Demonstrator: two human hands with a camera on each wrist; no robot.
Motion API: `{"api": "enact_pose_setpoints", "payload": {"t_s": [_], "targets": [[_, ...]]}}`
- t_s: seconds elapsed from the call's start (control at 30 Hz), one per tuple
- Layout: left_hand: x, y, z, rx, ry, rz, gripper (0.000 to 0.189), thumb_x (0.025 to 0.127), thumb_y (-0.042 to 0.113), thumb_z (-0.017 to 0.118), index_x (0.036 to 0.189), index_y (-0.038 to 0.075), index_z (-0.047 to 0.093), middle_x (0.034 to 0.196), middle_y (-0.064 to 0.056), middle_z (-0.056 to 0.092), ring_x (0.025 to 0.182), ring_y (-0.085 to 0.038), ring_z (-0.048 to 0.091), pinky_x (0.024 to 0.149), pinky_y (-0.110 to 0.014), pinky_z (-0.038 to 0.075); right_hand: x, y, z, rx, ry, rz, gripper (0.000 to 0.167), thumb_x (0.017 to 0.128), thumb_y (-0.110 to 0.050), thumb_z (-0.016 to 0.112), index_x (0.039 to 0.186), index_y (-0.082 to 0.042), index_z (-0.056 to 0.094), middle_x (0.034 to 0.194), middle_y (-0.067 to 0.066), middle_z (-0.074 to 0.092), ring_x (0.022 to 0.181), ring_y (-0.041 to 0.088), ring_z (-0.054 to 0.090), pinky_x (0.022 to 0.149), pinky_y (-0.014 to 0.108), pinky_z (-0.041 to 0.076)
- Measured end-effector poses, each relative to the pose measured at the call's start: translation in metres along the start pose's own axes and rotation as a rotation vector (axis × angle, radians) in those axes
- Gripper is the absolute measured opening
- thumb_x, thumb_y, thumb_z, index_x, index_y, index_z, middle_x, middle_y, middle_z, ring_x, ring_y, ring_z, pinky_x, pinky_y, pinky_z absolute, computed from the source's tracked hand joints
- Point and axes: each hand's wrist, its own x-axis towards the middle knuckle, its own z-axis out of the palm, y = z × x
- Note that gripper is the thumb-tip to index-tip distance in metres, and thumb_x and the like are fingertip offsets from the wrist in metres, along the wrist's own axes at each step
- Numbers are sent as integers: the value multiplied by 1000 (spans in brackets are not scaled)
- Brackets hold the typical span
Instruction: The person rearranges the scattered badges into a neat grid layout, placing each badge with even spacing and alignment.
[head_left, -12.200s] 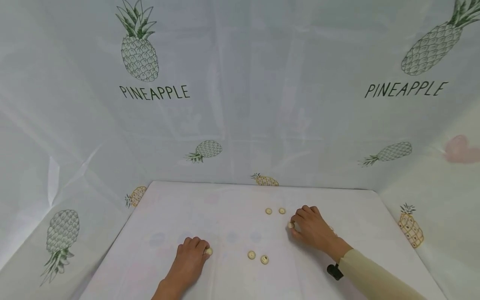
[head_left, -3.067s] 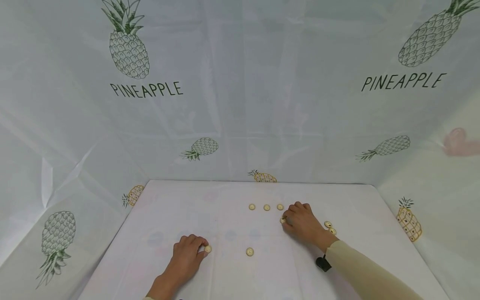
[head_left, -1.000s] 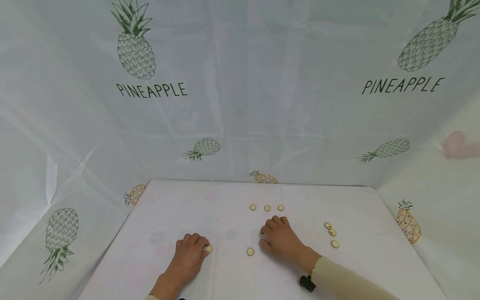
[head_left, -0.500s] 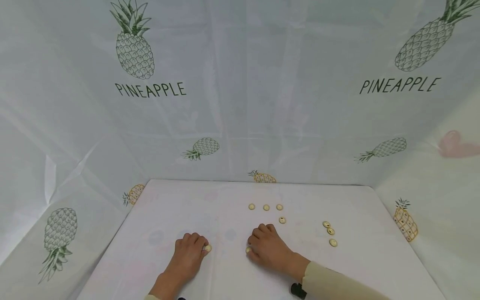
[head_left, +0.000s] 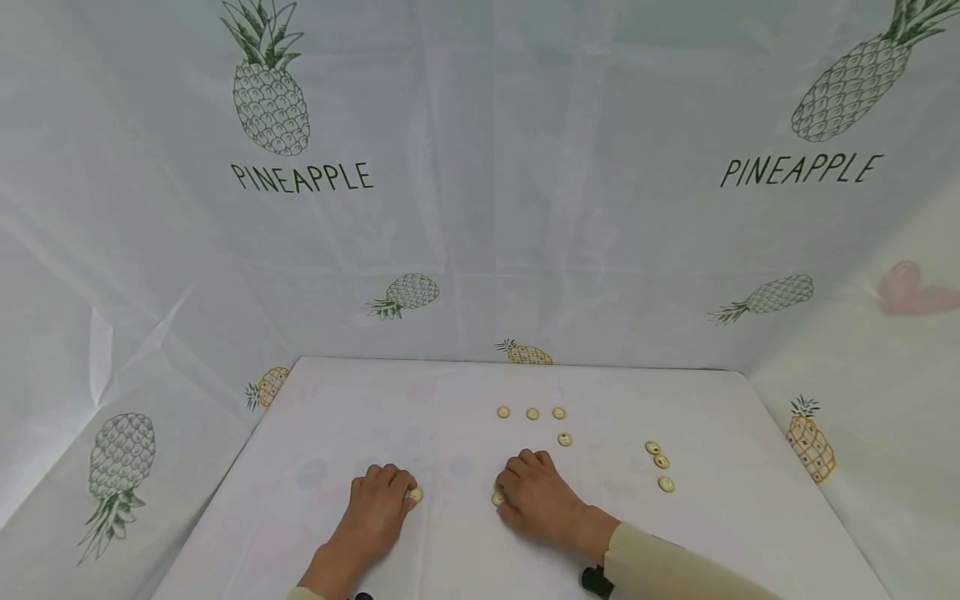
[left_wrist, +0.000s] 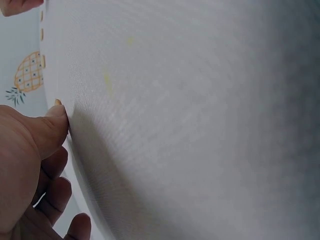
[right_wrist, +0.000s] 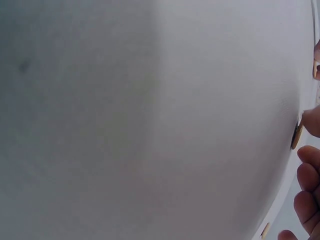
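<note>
My left hand (head_left: 377, 507) rests on the white tabletop and pinches a round pale-yellow button (head_left: 416, 495) between thumb and index finger; in the left wrist view only a sliver of this button (left_wrist: 58, 102) shows past the thumb. To the right, my right hand (head_left: 540, 496) has thumb and fingertips around a second button (head_left: 497, 497), whose edge shows under the thumb in the right wrist view (right_wrist: 297, 135). Beyond the right hand lies a single button (head_left: 565, 439). Behind that is a row of three: left (head_left: 503, 412), middle (head_left: 532, 413) and right (head_left: 558, 412).
Toward the right side lie three more buttons: two overlapping, the upper (head_left: 653, 447) and the lower (head_left: 662, 461), with a third (head_left: 666, 483) nearer. Pineapple-printed white sheeting (head_left: 480, 208) encloses the table (head_left: 337, 417) at the back and sides.
Over the last seconds the right hand has left a button in front of the back row and moved left and nearer, onto the front button. The left hand has kept its pinch in place.
</note>
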Motion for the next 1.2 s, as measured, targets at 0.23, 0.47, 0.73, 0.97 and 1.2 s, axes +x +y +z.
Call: {"api": "enact_pose_setpoints", "payload": {"t_s": [0.23, 0.47, 0.73, 0.97, 1.2], "targets": [[0, 0, -2, -15, 3, 0, 16, 96, 26, 78, 105, 20, 66, 103, 6, 59, 98, -16, 50, 85, -45, 45, 1, 4, 1, 38, -9, 6, 12, 102, -34, 72, 103, -22, 72, 100, -8, 63, 95, 11, 48, 90, 38, 41], [0, 2, -4, -25, 14, 3, 17, 95, 25, 80, 105, 20, 67, 102, 6, 60, 97, -16, 50, 84, -45, 45, 1, 5, 3, 52, -6, -1, 11, 99, -33, 75, 103, -23, 73, 99, -9, 63, 94, 11, 47, 90, 37, 40], [0, 1, -3, -27, 25, 8, 17, 95, 25, 80, 105, 20, 67, 102, 6, 59, 97, -16, 50, 85, -45, 45, 1, 7, 4, 70, -23, -4, 11, 99, -33, 75, 105, -24, 75, 100, -11, 64, 94, 10, 48, 90, 37, 40], [0, 0, -2, -21, 11, -4, 17, 95, 26, 79, 106, 21, 67, 103, 7, 60, 97, -16, 50, 85, -45, 46, 3, 9, 5, 33, 18, -44, 12, 96, -36, 78, 98, -24, 76, 93, -11, 63, 91, 10, 48, 90, 37, 40], [-1, 1, -3, -27, -3, -17, 17, 95, 25, 79, 106, 21, 67, 102, 8, 60, 98, -16, 51, 85, -46, 46, 6, 9, 4, -115, 109, -138, 18, 89, -38, 77, 88, -22, 70, 88, -8, 60, 87, 14, 49, 90, 39, 43]]}}
